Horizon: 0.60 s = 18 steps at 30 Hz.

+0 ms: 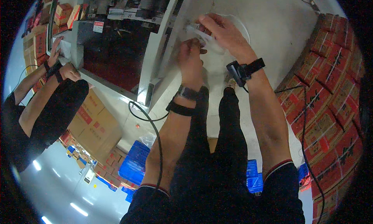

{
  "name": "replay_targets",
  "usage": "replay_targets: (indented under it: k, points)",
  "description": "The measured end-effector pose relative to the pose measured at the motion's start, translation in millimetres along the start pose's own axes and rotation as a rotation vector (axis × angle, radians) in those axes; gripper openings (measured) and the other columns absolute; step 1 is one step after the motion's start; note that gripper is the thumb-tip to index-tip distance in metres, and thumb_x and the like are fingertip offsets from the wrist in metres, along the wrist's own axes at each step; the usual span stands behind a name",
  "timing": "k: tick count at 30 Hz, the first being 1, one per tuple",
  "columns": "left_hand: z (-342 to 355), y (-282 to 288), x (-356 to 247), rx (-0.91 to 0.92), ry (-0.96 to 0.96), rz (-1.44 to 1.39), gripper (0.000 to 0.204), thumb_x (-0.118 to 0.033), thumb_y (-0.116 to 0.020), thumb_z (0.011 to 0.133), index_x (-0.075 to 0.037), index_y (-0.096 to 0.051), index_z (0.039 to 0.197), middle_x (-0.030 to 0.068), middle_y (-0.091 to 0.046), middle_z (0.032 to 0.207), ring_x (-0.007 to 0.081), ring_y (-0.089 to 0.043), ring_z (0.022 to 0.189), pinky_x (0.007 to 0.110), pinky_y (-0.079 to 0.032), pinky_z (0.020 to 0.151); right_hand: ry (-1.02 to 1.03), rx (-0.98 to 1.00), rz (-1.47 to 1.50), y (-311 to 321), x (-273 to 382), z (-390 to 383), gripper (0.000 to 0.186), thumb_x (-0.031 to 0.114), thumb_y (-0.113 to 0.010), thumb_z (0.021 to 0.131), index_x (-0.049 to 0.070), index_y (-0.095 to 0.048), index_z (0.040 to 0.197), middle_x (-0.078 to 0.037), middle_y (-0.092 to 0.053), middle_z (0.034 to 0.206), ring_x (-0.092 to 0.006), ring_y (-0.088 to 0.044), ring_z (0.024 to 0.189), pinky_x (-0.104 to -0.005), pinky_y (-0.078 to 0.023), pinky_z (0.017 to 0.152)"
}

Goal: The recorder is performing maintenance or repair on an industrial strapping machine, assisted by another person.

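My left hand (189,55) is raised beside the machine's pale frame, its fingers curled and partly smeared by motion. A small dark thing shows at its fingertips, too blurred to name. My right hand (227,34) bends over from the right, close to the left one, with its fingers pinched together. Between the two hands is a whitish translucent plastic piece (201,32), which the right fingers appear to grip. Behind and below the hands, the curved rim of a round white container (246,29) shows; the hands hide most of it.
A grey machine (149,64) with a dark interior stands at left. Another person's hand (70,72) rests by its far side. Red cartons (324,103) are stacked at right. Brown cartons (95,121) and a blue crate (135,161) stand at lower left. A black cable (157,134) hangs along my left arm.
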<state>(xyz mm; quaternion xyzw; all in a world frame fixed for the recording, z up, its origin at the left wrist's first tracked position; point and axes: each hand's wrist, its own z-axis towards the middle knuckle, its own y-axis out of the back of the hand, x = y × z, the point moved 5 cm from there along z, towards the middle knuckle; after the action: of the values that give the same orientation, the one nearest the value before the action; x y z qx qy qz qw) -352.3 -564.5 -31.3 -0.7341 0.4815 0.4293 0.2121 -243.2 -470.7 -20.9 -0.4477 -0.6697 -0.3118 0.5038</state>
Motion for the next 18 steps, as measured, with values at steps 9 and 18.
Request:
replay_targets:
  k: [9, 18]
  points:
    - [-6, 6, -1, 0.041, -0.283, 0.242, 0.028, -0.033, -0.049, 0.089, -0.010, -0.057, 0.103, -0.0004, -0.059, 0.091, 0.0113, -0.057, 0.080, 0.024, -0.036, 0.060, -0.127, -0.206, 0.187, 46, -22, -25, 0.051, 0.048, -0.037, 0.095, 0.005, -0.060, 0.109, -0.009, -0.064, 0.104, -0.0176, -0.058, 0.100, -0.0318, -0.040, 0.088]
    - [-2, -8, 21, 0.328, 0.159, 0.111, 0.041, -0.038, -0.048, 0.090, -0.010, -0.053, 0.120, 0.0031, -0.061, 0.107, 0.0149, -0.057, 0.092, 0.030, -0.042, 0.073, -0.311, -0.458, 0.215, 72, -84, -122, 0.051, 0.048, -0.035, 0.095, 0.004, -0.061, 0.104, -0.007, -0.064, 0.097, -0.0132, -0.058, 0.090, -0.0287, -0.041, 0.080]
